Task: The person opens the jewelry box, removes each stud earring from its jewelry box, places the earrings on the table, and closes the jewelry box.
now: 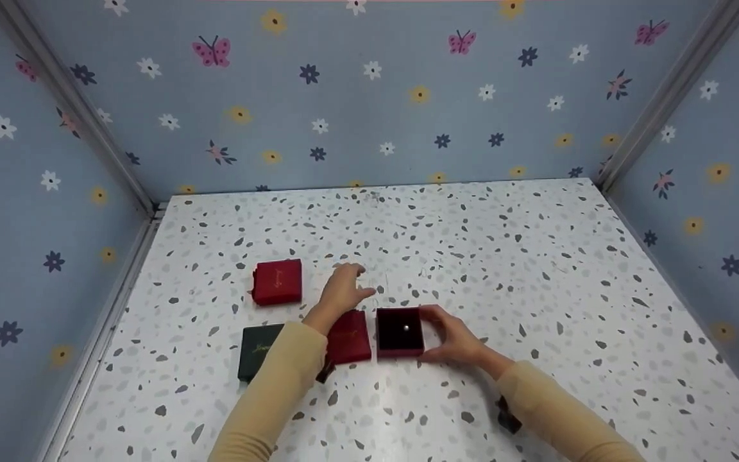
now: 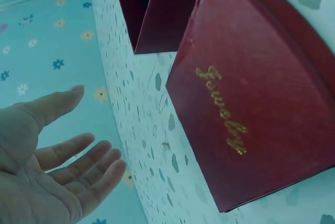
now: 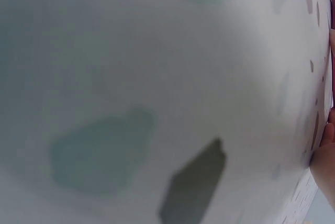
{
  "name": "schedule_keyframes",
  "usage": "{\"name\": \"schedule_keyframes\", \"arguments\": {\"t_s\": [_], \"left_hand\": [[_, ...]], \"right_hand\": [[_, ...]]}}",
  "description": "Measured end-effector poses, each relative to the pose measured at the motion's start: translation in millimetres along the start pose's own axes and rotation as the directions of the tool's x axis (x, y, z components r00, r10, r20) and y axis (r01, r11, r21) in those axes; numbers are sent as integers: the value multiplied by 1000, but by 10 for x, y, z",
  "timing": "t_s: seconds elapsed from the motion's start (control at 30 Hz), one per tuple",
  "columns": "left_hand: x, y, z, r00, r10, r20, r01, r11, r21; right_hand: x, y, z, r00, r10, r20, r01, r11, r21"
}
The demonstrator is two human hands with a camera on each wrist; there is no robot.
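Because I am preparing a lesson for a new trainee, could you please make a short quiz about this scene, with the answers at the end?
1. Which hand holds the open box?

2. What small thing shows inside this box in the head view?
a) a key
b) a pale round bead
c) a coin

3. True or false: in the head view, the green box lies to the right of the open box.

Key:
1. The right hand; the left hand holds nothing.
2. b
3. False; the green box lies to the left of it.
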State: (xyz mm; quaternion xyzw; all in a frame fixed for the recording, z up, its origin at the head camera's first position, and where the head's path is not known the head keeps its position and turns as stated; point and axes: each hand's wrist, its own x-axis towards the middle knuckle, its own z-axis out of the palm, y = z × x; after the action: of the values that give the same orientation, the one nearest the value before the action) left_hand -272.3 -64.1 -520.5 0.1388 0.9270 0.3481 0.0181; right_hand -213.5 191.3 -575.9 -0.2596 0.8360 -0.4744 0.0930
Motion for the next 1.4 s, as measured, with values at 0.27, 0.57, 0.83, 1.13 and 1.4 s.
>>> {"name": "schedule_keyframes", "arguments": {"t_s": [0.27, 0.57, 0.83, 1.13, 1.4], "left_hand": [[-324, 365, -48, 991, 136, 17, -136, 990, -45], [-443, 391, 140, 963, 269, -7, -268, 956, -120], [-534, 365, 382, 938, 346, 26, -340, 931, -134], [-556, 321, 550, 939, 340, 56, -335, 938, -87], [-523, 316, 623, 948, 308, 82, -308, 951, -18]], "right_hand": [[5, 10, 6, 997, -68, 21, 66, 995, 69], [-3, -55, -10, 998, -56, 16, 56, 997, 46], [-48, -338, -53, 996, -86, 9, 86, 996, 10], [-47, -388, -65, 999, -40, 27, 39, 999, 23], [-53, -406, -69, 999, -29, 29, 28, 999, 17]]}}
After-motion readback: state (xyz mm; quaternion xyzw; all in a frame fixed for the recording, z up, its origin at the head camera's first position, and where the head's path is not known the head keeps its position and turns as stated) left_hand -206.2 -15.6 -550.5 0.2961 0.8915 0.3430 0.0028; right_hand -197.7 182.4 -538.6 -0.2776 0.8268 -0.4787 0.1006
